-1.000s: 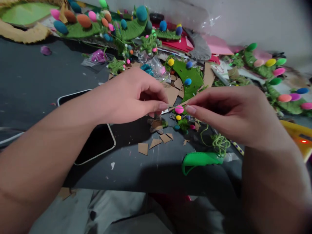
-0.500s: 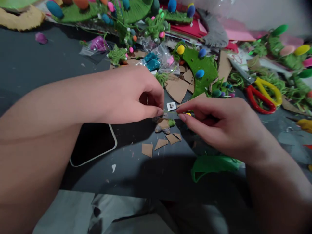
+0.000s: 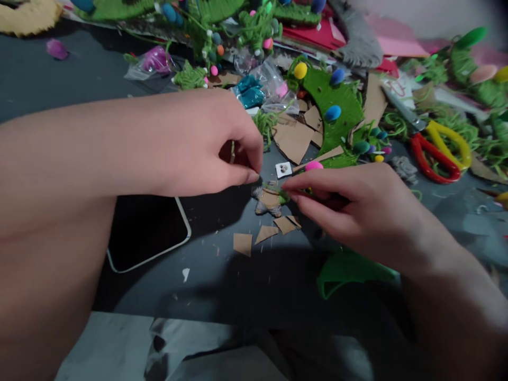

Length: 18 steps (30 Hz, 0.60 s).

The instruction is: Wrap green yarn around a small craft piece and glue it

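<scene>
A small cardboard star (image 3: 270,199), partly wrapped in grey and green yarn, is between my hands, above the dark table. My left hand (image 3: 222,145) reaches in from the left, thumb and forefinger pinched just above and left of the star. Whatever is in that pinch is too small to make out. My right hand (image 3: 349,203) is closed, its thumb and forefinger tips at the star's green-wrapped point; they hide what they grip. A little white square with a dark mark (image 3: 283,170) lies just beyond the star. Cut cardboard scraps (image 3: 243,244) lie nearer me.
A phone (image 3: 148,233) lies under my left forearm. Red-and-yellow-handled scissors (image 3: 438,151) rest at the right, among green yarn. Beyond my hands are a green yarn-wrapped curve (image 3: 335,114), larger cardboard pieces (image 3: 293,138) and plastic bags. Green plastic (image 3: 353,272) lies below my right hand.
My hands have drawn slightly apart; the thin strand seen between their fingertips no longer shows clearly. A pink ball now shows above my right forefinger. The view has shifted a little.
</scene>
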### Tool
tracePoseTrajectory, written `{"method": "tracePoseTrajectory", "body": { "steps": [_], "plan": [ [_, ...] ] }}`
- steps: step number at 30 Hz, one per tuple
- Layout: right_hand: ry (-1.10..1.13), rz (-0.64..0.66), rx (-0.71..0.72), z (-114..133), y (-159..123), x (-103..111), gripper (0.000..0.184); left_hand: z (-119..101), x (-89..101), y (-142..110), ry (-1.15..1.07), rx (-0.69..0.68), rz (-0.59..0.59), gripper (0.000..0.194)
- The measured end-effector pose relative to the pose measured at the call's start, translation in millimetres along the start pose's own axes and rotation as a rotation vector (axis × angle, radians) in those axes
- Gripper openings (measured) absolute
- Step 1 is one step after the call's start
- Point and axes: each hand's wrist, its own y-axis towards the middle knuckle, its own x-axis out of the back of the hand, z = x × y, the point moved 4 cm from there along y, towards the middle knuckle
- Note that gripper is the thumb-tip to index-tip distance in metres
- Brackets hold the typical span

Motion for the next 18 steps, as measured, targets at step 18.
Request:
{"method": "tracePoseTrajectory", "body": {
  "steps": [18],
  "plan": [
    [-0.080, 0.031, -0.006, -2.6, -3.0, -1.0, 0.018, 39.3, 7.1, -13.9, 0.297, 0.161, -0.199, 0.046]
  ]
}}
